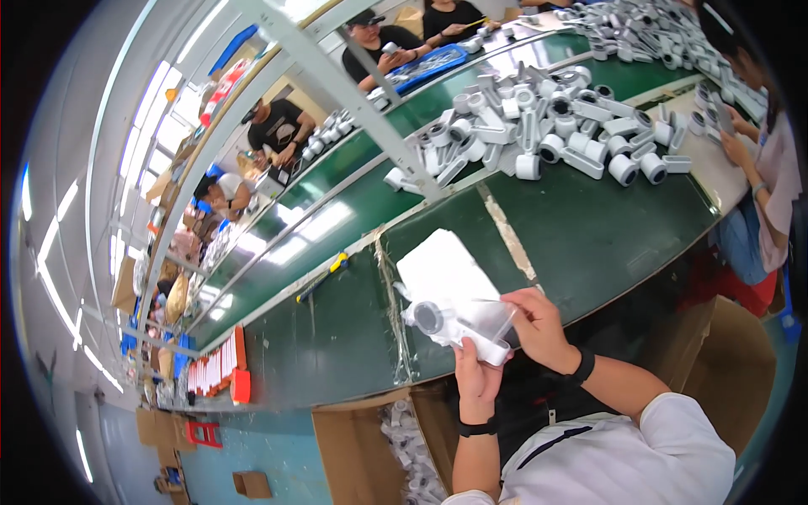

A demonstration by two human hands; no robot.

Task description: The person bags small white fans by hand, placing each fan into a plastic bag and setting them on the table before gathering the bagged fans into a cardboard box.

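Left hand: we see the left hand (478, 380) clamped on the lower end of a white device (450, 330), thumb on top; the fingers under it are hidden.
Right hand: we see the right hand (543, 330) pinching clear film (497, 318) between thumb and fingertips, near the left hand but apart from it.
Device position: just in from the near table edge, over the lower part of a white stack (444, 268), its round grey end toward our left.
Near edge: the green table (619, 244) ends close by the wrists; a carton (358, 450) opens below it.
Room to the left: green surface stretches from the stack to the orange box (241, 385), with a yellow-handled screwdriver (338, 263) near the rail.
Room to the right: green surface runs on past a worn strip (511, 236); the device pile (547, 126) bounds the far side.
Overhead: a metal post (358, 105) slants down to the rail and blocks part of the far line.
Hard to read: the film's outline blurs into the device and stack; we cannot tell how far it wraps.
Cut off: a co-worker (778, 189) at the right rim.
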